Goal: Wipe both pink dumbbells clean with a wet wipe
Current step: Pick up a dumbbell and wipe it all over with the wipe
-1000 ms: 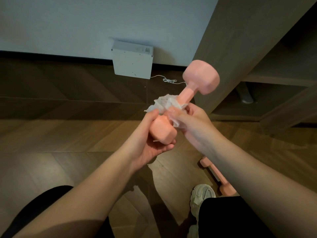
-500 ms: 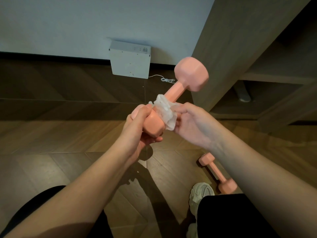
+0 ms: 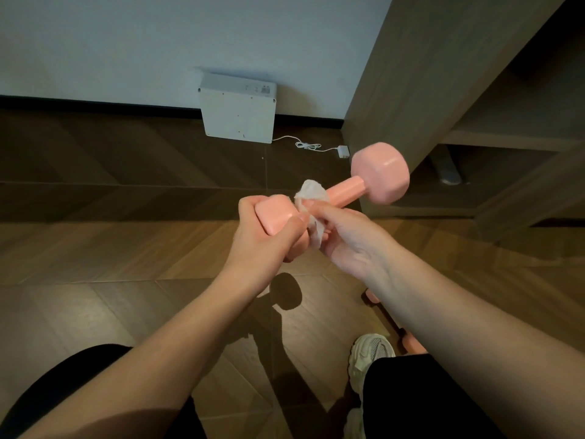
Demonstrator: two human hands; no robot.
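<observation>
A pink dumbbell [image 3: 378,174] is held in the air above the wooden floor, its far head pointing up and to the right. My left hand [image 3: 258,240] grips its near head, with fingers and thumb curled round it. My right hand [image 3: 346,239] holds a crumpled white wet wipe [image 3: 311,194] against the handle just beside that near head. The second pink dumbbell [image 3: 410,343] lies on the floor under my right forearm, mostly hidden; only parts of its heads show.
A white box [image 3: 237,110] leans against the wall with a white cable [image 3: 308,146] running right. A wooden shelf unit [image 3: 443,90] stands at the right. My white shoe [image 3: 370,353] and black-trousered legs are at the bottom.
The dumbbell has tilted flatter, its far head swinging right and down. My right hand with the wipe has stayed at the near end of the handle. The floor dumbbell is now covered more by my forearm.
</observation>
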